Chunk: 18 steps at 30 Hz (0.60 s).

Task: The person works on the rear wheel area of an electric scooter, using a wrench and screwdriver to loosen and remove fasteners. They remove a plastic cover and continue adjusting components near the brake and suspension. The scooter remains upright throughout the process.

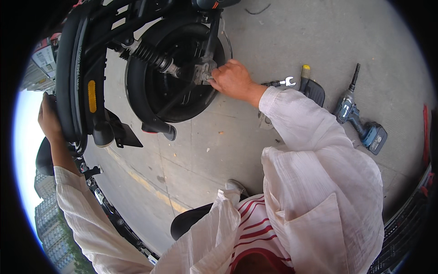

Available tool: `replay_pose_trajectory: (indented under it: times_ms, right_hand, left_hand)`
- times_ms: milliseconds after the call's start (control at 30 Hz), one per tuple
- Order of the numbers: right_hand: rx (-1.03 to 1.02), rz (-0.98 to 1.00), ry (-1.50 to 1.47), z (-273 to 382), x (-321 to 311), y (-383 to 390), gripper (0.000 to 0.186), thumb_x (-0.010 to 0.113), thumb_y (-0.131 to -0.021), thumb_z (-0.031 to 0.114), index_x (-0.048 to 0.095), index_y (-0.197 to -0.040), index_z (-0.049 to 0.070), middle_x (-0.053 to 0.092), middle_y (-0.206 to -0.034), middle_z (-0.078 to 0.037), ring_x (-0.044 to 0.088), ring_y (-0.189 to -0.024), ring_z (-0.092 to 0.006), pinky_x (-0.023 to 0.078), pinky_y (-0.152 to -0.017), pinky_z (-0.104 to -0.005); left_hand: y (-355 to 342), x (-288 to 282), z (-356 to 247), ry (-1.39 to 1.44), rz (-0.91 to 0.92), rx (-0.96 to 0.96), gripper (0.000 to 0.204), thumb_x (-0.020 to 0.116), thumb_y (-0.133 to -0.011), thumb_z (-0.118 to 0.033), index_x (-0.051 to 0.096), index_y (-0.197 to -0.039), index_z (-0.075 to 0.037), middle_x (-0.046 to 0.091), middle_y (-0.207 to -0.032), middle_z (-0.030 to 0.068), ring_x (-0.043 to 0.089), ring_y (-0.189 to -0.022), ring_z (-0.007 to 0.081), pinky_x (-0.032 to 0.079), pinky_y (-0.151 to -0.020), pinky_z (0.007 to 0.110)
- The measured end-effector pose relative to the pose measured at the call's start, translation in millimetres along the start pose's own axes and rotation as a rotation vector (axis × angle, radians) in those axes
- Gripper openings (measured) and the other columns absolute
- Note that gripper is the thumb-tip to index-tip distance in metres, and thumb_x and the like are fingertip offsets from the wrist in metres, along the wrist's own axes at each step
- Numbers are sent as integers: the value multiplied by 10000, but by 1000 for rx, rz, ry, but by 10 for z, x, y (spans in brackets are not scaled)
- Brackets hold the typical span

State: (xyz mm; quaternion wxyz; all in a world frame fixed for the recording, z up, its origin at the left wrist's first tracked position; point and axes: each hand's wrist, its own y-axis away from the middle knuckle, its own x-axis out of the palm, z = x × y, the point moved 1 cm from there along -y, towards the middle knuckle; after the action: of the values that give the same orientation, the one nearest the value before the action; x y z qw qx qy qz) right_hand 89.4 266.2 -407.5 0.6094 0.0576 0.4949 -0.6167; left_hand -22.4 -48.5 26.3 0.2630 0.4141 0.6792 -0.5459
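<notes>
A black electric scooter with a long seat [68, 73] fills the upper left. My left hand [49, 118] grips the end of that seat, its fingers partly hidden behind the edge. At the wheel [137, 86], my right hand [232, 80] has its fingers closed at the metal axle mount [203, 73]. What sits between those fingertips is too small and covered to make out. A shock absorber [153, 57] with a black spring runs down to the mount. Just past my right wrist, the open jaw of a wrench [289, 82] shows on the ground.
A blue-grey cordless impact wrench [349, 112] with a long socket lies on the concrete at right. Nearer is a black tool or holder [314, 92] beside a yellow-ended piece [305, 71]. The scooter's tail light [102, 132] and a black plate [127, 137] jut out below the seat.
</notes>
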Motion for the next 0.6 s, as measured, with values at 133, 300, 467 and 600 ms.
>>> replay_pose_trajectory:
  times_ms: [133,300,467,600]
  right_hand:
    - [19,-37,35,-3,82,17,269,681,-824,293,607,-715,58,608,-565,-92,609,-533,-269,477,-638,-373]
    - [164,16,-37,69,68,-44,330,638,-876,302,608,-666,49,623,-580,-118,603,-515,-287,456,-602,-388]
    - [220,14,-94,88,146,-62,355,638,-897,348,630,-751,24,638,-607,-121,610,-537,-302,449,-621,-420]
    - [265,-27,-152,105,137,-38,343,631,-909,334,646,-805,7,650,-690,-134,631,-634,-310,448,-702,-426]
  left_hand:
    - [-8,115,31,13,23,-33,446,570,-985,-425,711,-881,-15,608,-741,10,521,-695,98,416,-697,234]
    - [-27,95,74,30,23,2,442,570,-986,-422,716,-900,-14,621,-765,20,532,-722,99,424,-709,236]
    - [-17,97,50,12,13,-9,449,580,-978,-431,723,-922,-10,636,-787,26,548,-740,106,429,-727,234]
    - [-43,141,96,9,12,-16,454,584,-973,-435,730,-946,-6,653,-802,34,565,-751,114,438,-749,238]
